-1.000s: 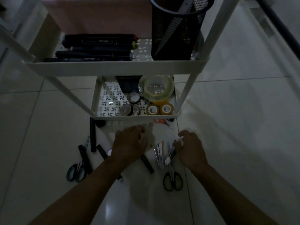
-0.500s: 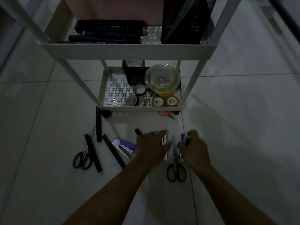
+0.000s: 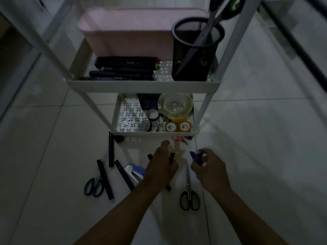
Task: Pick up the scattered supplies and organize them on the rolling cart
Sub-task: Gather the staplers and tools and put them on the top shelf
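A white rolling cart (image 3: 143, 85) stands ahead of me on the tiled floor. Its middle shelf holds black markers (image 3: 123, 69) and a black mesh cup (image 3: 194, 50) with scissors in it. The bottom shelf holds several tape rolls (image 3: 175, 105). My left hand (image 3: 162, 165) is closed around a small orange-and-black item (image 3: 174, 155). My right hand (image 3: 208, 167) grips a small blue-and-black item (image 3: 197, 155). On the floor lie black-handled scissors (image 3: 189, 195), teal scissors (image 3: 94, 185), a blue stapler (image 3: 134, 172) and several black markers (image 3: 111, 151).
Small orange scissors (image 3: 178, 139) lie just under the cart's front edge. A pink bin (image 3: 127, 32) sits at the back of the middle shelf. A dark pole (image 3: 293, 41) slants down the upper right. Pale floor tiles spread to both sides.
Both hands have lifted off the floor, each with a small item in it, and moved apart. The view has tilted up, showing more of the cart.
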